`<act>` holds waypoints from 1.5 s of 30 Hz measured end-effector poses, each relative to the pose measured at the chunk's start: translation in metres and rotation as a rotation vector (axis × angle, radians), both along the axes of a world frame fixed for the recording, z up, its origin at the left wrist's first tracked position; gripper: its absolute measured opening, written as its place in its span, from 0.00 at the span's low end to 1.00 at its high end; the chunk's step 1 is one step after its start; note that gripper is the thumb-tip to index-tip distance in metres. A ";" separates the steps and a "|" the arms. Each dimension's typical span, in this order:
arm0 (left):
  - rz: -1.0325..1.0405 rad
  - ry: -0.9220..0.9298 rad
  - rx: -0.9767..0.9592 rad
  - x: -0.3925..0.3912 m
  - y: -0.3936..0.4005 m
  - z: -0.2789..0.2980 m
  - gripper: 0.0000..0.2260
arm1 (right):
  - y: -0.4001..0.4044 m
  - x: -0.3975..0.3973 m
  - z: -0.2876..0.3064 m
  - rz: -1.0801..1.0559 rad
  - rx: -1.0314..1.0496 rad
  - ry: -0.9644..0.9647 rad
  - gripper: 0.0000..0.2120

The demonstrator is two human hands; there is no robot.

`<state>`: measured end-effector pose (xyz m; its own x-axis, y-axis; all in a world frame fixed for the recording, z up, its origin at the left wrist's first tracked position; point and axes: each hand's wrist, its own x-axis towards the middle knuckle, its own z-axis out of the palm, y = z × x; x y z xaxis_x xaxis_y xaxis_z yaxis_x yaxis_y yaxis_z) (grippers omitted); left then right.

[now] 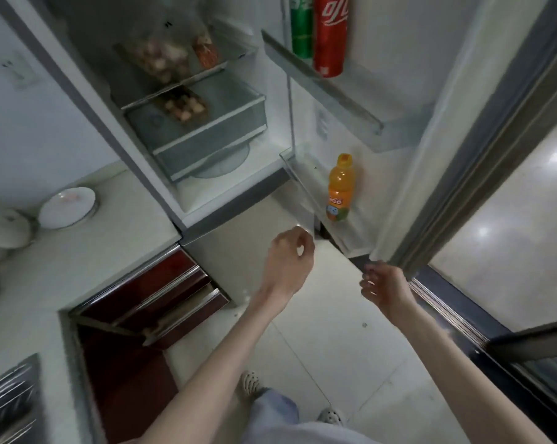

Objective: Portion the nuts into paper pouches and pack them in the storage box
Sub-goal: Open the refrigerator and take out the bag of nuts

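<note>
I stand in front of an open fridge. On its shelves sit a clear container and a smaller tray, both holding brownish round pieces too blurred to name. No paper pouches are in view. My left hand hangs below the fridge's lower edge, fingers loosely curled, holding nothing. My right hand hovers just under the bottom corner of the open fridge door, fingers relaxed and empty; whether it touches the door I cannot tell.
The door racks hold an orange juice bottle, a red can and a green can. A counter with a white plate lies to the left, above dark red drawers. A glass sliding door stands at right.
</note>
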<state>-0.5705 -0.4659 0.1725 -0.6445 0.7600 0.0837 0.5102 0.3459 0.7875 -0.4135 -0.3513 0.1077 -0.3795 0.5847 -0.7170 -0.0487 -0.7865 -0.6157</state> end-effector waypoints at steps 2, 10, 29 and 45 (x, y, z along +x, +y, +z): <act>0.115 -0.141 0.013 -0.021 -0.031 -0.013 0.09 | -0.016 -0.008 -0.015 0.190 0.050 -0.148 0.07; 0.597 -0.651 -0.001 -0.091 -0.156 -0.094 0.14 | -0.048 -0.050 -0.056 0.728 0.201 -0.492 0.12; 0.685 -1.141 -0.423 -0.187 -0.264 -0.208 0.08 | -0.090 -0.029 -0.139 0.706 -0.007 -0.857 0.09; 0.878 -1.155 -0.380 -0.239 -0.236 -0.224 0.12 | 0.003 -0.159 -0.143 0.879 0.071 -0.849 0.11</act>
<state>-0.8100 -0.7020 -0.0518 -0.4660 -0.0342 -0.8841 -0.7859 0.4750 0.3959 -0.5721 -0.3483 -0.0348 -0.0929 0.4131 -0.9060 0.9200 -0.3123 -0.2367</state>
